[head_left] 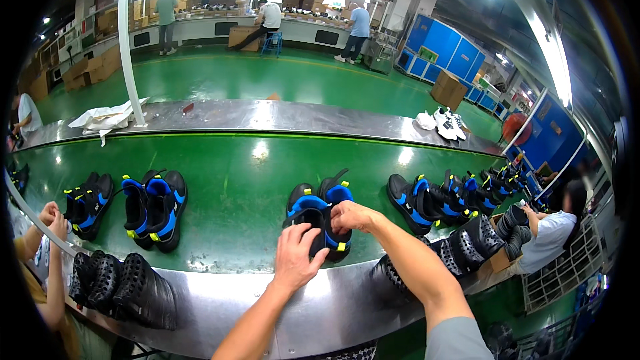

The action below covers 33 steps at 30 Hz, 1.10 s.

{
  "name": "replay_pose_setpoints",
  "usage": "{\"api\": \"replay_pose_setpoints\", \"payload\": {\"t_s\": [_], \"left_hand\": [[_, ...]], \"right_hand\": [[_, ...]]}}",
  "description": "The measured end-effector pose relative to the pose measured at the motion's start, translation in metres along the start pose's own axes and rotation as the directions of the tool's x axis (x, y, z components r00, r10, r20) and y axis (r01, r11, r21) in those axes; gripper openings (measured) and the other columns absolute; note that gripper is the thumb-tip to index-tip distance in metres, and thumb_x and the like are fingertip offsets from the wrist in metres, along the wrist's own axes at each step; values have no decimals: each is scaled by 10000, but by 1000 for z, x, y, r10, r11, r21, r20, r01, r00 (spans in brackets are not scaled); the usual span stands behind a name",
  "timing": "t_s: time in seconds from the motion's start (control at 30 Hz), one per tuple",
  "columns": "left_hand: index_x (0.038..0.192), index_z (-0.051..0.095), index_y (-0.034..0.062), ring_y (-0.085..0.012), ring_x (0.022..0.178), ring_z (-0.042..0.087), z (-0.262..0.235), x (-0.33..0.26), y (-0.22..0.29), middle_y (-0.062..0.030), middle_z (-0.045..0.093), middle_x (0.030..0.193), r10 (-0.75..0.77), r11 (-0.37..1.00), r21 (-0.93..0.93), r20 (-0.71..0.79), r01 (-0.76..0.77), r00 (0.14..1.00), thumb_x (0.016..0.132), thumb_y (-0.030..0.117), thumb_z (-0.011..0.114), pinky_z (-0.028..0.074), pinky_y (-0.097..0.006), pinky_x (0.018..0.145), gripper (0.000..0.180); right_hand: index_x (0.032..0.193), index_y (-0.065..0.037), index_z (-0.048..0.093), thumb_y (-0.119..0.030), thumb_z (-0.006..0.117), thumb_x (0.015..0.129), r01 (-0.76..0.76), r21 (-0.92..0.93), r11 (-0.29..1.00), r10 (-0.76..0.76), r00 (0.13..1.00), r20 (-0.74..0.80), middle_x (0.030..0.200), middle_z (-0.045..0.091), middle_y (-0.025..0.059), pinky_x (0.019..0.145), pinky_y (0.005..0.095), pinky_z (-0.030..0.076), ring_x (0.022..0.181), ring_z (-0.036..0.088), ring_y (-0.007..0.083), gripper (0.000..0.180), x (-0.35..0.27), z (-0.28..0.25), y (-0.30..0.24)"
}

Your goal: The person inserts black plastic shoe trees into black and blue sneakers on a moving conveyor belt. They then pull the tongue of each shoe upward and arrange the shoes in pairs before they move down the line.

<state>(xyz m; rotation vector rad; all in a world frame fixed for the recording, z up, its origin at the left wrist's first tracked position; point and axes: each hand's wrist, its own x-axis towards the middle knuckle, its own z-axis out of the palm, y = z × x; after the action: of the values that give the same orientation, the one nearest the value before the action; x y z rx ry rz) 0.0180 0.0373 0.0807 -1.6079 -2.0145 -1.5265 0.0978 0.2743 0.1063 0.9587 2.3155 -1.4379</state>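
A pair of black and blue sports shoes with yellow tabs stands in front of me on the green belt, toes pointing away. My left hand (300, 253) is curled over the heel of the left shoe (301, 201), its fingertips at the opening and the thumb near the heel. Inside that opening lies a dark lining or insole; I cannot tell which. My right hand (355, 219) is closed at the opening of the right shoe (338, 193), fingers bent down to the collar. Whatever its fingertips pinch is hidden.
More such shoes (157, 207) stand to the left, and a row (412, 201) runs off right. Stacks of black perforated pieces (137, 287) rest on the metal ledge (213, 300). Co-workers' hands (53, 220) are at the left; another person (550, 233) sits right, beside a carton.
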Motion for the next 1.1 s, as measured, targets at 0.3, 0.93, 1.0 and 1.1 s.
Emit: {"api": "replay_pose_setpoints", "payload": {"t_s": [0.3,0.93,1.0,1.1], "left_hand": [[1249,621,70,-358,1213,527,50,96,-20,-140,667,1137,11,910,411,99,-51,995,754,328,802,357,-497,1072,588],[1189,711,217,-214,992,682,83,116,-107,-25,738,990,-600,716,-75,443,694,667,720,162,738,497,-382,908,472],[1172,715,209,-216,985,681,82,115,-116,-27,737,977,-578,732,-70,465,678,671,718,177,737,500,-387,897,456],[1132,721,194,-223,971,681,78,114,-114,-33,736,962,-582,753,-29,439,658,685,715,201,737,504,-402,883,418]], "right_hand": [[1223,-13,606,-302,771,791,-85,-596,798,-334,761,-556,1136,684,247,922,477,535,1080,661,395,545,-20,-23,-8],[1058,-61,677,-376,660,920,115,-226,967,-227,789,-570,1077,700,205,874,485,510,1054,647,399,345,42,-15,14],[1058,-67,678,-377,661,918,122,-237,964,-240,786,-570,1078,700,202,874,487,510,1055,647,399,341,44,-12,13],[1064,-70,681,-371,672,910,109,-252,962,-239,783,-575,1086,701,200,881,491,510,1067,645,398,339,41,-11,5]]}}
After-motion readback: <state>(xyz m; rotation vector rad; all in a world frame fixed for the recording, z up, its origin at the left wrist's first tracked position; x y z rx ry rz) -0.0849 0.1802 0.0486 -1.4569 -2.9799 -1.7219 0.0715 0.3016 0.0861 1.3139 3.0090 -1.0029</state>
